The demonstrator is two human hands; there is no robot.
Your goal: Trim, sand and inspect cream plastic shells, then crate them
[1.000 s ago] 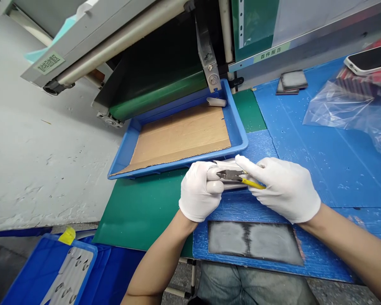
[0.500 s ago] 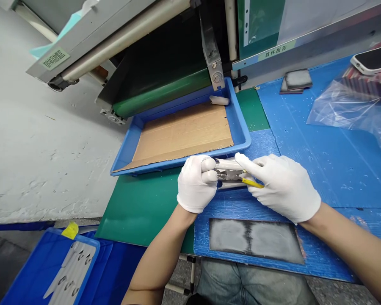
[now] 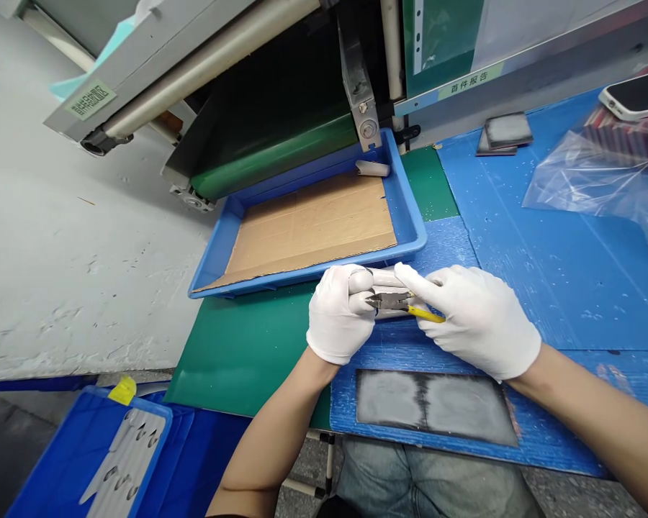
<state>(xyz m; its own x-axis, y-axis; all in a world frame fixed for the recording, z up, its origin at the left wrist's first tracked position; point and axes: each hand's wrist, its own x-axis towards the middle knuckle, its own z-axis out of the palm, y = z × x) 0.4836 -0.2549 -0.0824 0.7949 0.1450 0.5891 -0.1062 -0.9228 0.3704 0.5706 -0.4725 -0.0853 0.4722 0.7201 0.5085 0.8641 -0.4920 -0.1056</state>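
My left hand (image 3: 340, 313), in a white fabric glove, is clamped around a long white moulded plastic piece (image 3: 392, 278), fingers curled over it. My right hand (image 3: 478, 320), gloved the same, is closed on a pair of yellow-handled steel side cutters (image 3: 392, 301), with the index finger stretched along the top. The two hands are close together, almost meeting over the work, and the cutters' steel head lies against the white piece (I can't tell whether it is biting in). Both hands hover above a blue corrugated plastic sheet (image 3: 410, 349), with a dark green mat (image 3: 237, 360) on the left.

At 12 o'clock from my hands, just beyond them, sits a shallow blue plastic tray (image 3: 302, 275) lined with brown cardboard (image 3: 313, 230). A small white plastic offcut (image 3: 372, 168) lies in its far corner. Behind the tray stands a grey machine with a green belt (image 3: 273, 147). At 1 o'clock are two dark square pads (image 3: 505, 133), at 2 o'clock a crumpled clear plastic bag (image 3: 588, 180), and at 6 o'clock a grey-smudged rectangle (image 3: 429, 406) on the sheet.
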